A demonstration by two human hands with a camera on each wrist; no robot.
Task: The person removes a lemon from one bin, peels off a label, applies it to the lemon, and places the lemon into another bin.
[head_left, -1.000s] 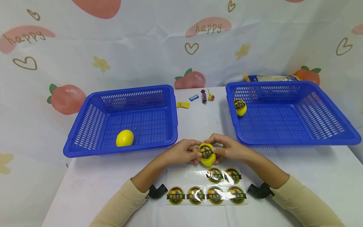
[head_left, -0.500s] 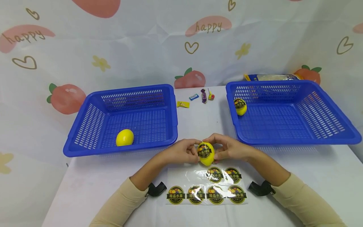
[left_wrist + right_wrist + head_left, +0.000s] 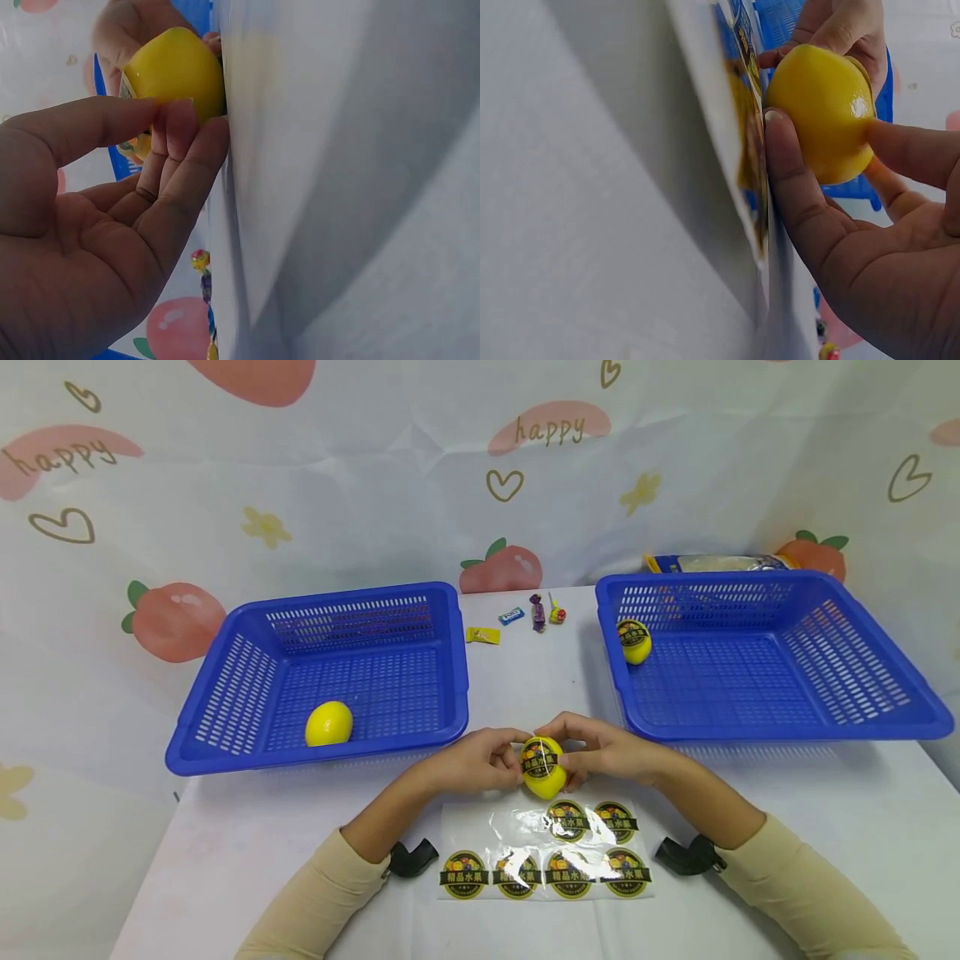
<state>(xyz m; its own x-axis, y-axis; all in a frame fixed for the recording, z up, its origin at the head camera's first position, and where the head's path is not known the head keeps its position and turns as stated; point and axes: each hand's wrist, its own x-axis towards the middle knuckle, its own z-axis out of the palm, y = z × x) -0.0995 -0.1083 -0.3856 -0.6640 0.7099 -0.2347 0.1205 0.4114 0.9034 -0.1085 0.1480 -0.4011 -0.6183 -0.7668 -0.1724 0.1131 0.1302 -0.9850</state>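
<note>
Between both hands, just behind the sticker sheet, is a yellow lemon [image 3: 544, 785] with a round black-and-gold label [image 3: 539, 761] on its upper face. My left hand [image 3: 477, 762] grips its left side with thumb and fingers. On the other side my right hand [image 3: 611, 752] holds it, the thumb at the label's right edge. The left wrist view shows the lemon [image 3: 176, 71] at the left fingertips. In the right wrist view the lemon [image 3: 817, 112] sits between thumb and fingers. The clear sticker sheet [image 3: 487, 827] bears several more round labels.
A blue basket [image 3: 315, 760] at left holds a plain lemon [image 3: 329, 724]. In the right blue basket [image 3: 787, 731] lies a labelled lemon [image 3: 637, 648]. Several sweets, among them a purple-wrapped candy [image 3: 537, 613], lie between the baskets. Behind the right one is a blue-and-yellow packet [image 3: 720, 563].
The lemon has shifted slightly left between the hands. My right thumb came off the label's edge and is back against it now. The baskets and sheet stay in place.
</note>
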